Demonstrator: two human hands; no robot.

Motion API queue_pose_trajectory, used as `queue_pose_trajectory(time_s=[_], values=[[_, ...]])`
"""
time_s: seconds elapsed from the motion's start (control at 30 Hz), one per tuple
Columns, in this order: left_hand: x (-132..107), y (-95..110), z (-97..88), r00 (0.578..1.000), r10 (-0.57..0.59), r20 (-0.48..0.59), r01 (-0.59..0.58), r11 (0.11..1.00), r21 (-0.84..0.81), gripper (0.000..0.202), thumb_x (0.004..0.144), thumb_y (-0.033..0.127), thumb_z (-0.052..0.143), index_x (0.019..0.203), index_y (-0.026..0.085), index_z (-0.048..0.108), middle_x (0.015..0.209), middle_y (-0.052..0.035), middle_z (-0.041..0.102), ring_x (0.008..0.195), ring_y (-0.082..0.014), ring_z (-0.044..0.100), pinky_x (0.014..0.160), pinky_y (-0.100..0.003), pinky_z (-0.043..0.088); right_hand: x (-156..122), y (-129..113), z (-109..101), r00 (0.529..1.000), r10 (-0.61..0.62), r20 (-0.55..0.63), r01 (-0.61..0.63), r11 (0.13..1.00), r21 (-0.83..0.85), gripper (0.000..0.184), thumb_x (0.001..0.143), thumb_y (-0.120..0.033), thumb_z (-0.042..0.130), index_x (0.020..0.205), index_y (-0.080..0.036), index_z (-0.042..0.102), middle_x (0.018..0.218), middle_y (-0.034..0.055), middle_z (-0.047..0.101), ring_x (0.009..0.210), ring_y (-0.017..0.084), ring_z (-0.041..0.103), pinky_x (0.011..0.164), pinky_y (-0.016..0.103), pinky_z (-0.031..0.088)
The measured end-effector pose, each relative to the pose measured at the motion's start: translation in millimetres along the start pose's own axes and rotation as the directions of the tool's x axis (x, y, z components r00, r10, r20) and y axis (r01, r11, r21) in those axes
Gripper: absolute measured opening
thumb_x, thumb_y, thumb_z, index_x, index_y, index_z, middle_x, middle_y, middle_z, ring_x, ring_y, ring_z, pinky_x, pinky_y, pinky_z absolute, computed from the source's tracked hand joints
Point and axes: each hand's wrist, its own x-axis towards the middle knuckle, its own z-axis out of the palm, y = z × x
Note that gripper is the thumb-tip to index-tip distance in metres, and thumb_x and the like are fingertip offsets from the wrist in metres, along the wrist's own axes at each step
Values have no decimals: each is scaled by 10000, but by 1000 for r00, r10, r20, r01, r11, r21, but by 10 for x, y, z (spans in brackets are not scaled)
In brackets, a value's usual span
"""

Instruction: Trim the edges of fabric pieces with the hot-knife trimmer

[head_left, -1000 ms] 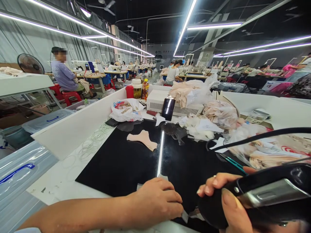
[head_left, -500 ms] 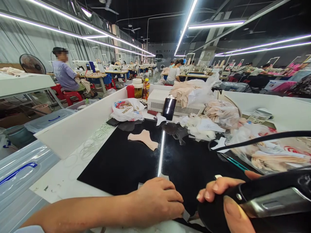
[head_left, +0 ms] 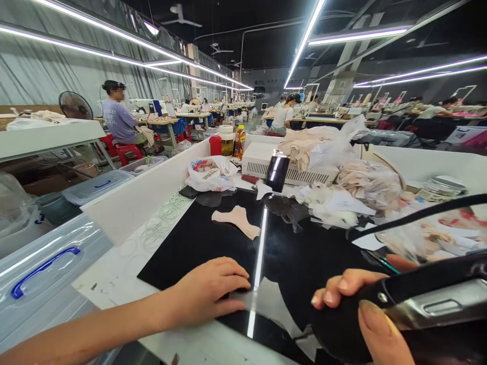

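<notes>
My left hand (head_left: 213,289) rests low over the black board (head_left: 182,248), fingers bent and thumb close below them. Between thumb and fingertips lies the left end of a translucent sheet piece (head_left: 272,304); the rest of it stretches right across the board. At the lower right, my right hand (head_left: 353,294) is wrapped round a black handheld tool (head_left: 437,306) with a silver metal plate; its exact kind I cannot make out. Beside the tool's rounded end sits a small pale scrap (head_left: 307,344). A beige fabric cutout (head_left: 238,221) lies flat farther up the board.
A black cord (head_left: 418,214) arches over the bagged fabric at right. Behind the board stand a black cylinder (head_left: 277,172), a white vented box (head_left: 253,159) and a white plastic bag (head_left: 211,175). A white side wall (head_left: 133,197) borders the left. Other people sit at sewing machines beyond.
My left hand has moved left along the board, uncovering much of the translucent sheet piece. The view has shifted slightly left. My right hand keeps its grip on the black tool.
</notes>
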Motion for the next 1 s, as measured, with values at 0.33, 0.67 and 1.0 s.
queue_pose_trajectory(time_s=[0.33, 0.67, 1.0], values=[[-215, -98, 42, 991, -76, -106, 65, 993, -98, 202, 849, 304, 759, 993, 169, 714, 1160, -75, 686, 1089, -183, 634, 1003, -319, 503, -163, 153, 625, 996, 79, 29, -81, 995, 57, 480, 719, -355, 838, 1123, -254, 597, 766, -29, 598, 592, 171, 605, 567, 352, 589], [-257, -191, 162, 989, 16, -149, -19, 1000, -13, 220, 927, 373, 669, 969, 160, 703, 1150, -50, 710, 1118, -170, 636, 1124, -312, 414, -235, 209, 837, 996, 76, 46, -79, 994, 72, 436, 757, -334, 804, 1126, -255, 585, 793, -21, 568, 641, 178, 581, 565, 376, 580], [-268, -187, 139, 992, -27, -121, 18, 997, -74, 301, 922, 391, 676, 1080, 135, 686, 1179, -67, 702, 1148, -182, 632, 1135, -292, 402, -257, 244, 943, 996, 59, 71, -64, 995, 77, 412, 774, -284, 772, 1127, -255, 561, 804, -22, 560, 663, 178, 573, 536, 357, 581]])
